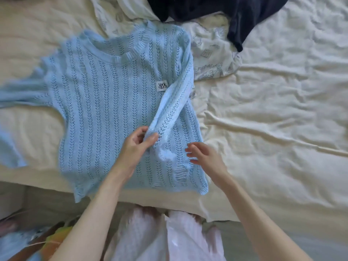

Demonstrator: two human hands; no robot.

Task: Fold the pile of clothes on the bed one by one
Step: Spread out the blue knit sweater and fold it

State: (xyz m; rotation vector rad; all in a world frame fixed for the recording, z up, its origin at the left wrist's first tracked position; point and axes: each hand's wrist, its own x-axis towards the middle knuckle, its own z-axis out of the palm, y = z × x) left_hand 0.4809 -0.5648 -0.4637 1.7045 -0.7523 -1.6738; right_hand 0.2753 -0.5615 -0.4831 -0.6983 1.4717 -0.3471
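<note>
The left hand [136, 143] pinches the blue sweater's [105, 102] folded-in sleeve [169, 110] at centre frame; the right hand [202, 154] hovers beside it, fingers spread, holding nothing.

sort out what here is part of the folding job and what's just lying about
Part of the job: blue knit sweater, its folded-in sleeve, left hand pinching that sleeve, right hand, dark garment, printed white garment.

Lying about: bedsheet, colourful clutter on the floor.
</note>
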